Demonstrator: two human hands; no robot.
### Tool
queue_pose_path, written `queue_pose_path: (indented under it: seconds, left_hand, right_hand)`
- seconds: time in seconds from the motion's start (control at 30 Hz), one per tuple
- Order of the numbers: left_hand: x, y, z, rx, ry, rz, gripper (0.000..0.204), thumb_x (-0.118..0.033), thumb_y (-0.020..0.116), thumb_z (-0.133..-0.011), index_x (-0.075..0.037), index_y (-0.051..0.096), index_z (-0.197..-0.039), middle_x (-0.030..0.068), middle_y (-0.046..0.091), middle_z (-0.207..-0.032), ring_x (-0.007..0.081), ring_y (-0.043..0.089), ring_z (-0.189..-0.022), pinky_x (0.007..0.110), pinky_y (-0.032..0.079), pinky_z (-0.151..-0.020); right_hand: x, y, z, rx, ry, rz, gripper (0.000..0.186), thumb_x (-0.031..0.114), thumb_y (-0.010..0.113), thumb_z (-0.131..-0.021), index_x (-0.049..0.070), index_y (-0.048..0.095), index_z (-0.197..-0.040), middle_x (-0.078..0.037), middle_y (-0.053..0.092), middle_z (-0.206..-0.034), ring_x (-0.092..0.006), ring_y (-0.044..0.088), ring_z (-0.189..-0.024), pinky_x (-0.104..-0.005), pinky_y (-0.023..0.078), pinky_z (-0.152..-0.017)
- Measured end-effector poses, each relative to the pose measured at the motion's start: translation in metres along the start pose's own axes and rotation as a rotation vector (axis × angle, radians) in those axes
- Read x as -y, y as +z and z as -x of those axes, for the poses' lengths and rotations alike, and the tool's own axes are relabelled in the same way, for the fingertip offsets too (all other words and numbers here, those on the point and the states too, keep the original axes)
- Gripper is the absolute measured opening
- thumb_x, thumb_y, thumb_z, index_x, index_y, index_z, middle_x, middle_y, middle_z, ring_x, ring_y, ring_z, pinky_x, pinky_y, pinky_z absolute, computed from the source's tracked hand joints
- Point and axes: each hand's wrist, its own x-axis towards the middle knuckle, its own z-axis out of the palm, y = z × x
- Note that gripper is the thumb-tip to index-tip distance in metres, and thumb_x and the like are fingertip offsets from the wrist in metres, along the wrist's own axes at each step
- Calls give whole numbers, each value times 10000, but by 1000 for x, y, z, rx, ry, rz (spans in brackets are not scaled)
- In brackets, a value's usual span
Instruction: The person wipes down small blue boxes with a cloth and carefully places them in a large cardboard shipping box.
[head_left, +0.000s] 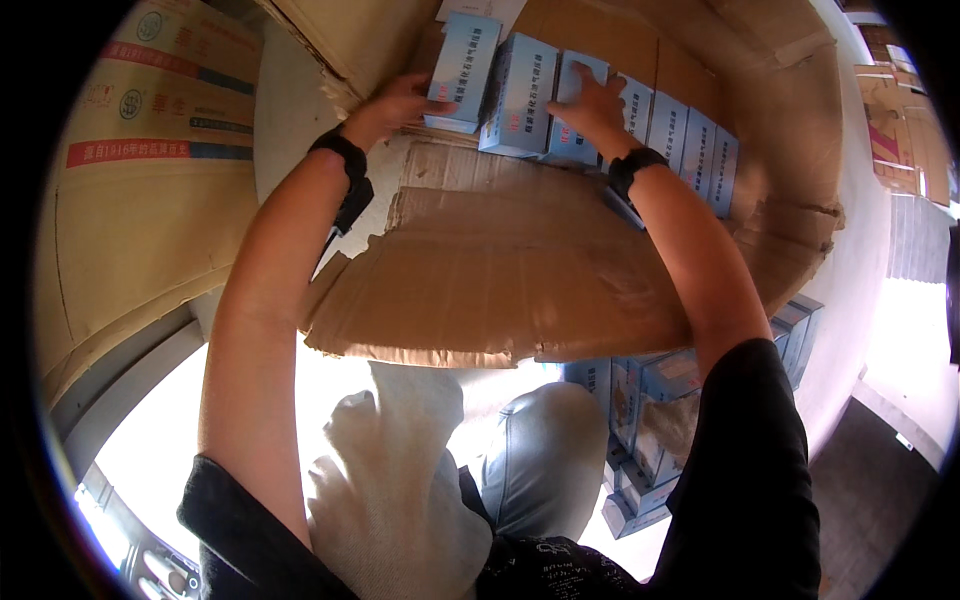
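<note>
Several light-blue cartons with dark print stand in a row inside a large brown cardboard box (470, 290). My left hand (395, 105) grips the leftmost blue carton (465, 75) by its left side, with the thumb over its lower front edge. That carton leans a little, with a narrow gap to the second carton (520, 95). Over the third carton (572, 143) lies my right hand (597, 108), its thumb and fingers spread against it. Farther right, more blue cartons (668, 128) stand close together, partly behind my right hand and wrist.
Large printed brown boxes (160, 110) are stacked at the left. Below the open box's torn front flap, more blue cartons (640, 490) lie piled by my right knee (548, 460). A pale wall (865, 250) runs along the right side.
</note>
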Motion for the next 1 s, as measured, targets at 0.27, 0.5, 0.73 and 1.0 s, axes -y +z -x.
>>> queue_pose_path:
  seconds: [0.27,0.5,0.73,1.0]
  left_hand:
    - [2,22,-17,17,20,-60,717,-241,834,-774,-14,493,-1363,128,598,-1288,221,555,-1171,350,428,-998]
    - [11,26,-36,29,131,-175,723,-193,839,-762,4,483,-1359,138,616,-1252,227,566,-1166,346,446,-994]
    - [-14,78,-3,-316,306,-1087,1279,-443,889,-620,65,100,-1490,292,351,-1441,415,531,-1213,411,485,-976]
    - [-29,107,12,-380,102,-1123,1377,-572,851,-612,125,29,-1470,312,305,-1417,439,572,-1117,456,552,-851]
  right_hand:
    - [9,-2,15,-16,14,95,799,418,779,-723,145,477,-1410,-323,267,-1430,-440,598,-1086,-434,529,-913]
    - [-6,-9,3,-76,-300,343,821,529,735,-741,29,516,-1355,-230,367,-1473,-418,398,-1329,-497,388,-1055]
    - [-35,8,-69,-100,-463,71,768,550,609,-863,8,462,-1387,-219,417,-1462,-391,406,-1334,-496,370,-1068]
    - [-39,9,-85,149,-222,153,706,586,536,-900,94,463,-1401,-154,450,-1450,-391,378,-1349,-658,317,-1015]
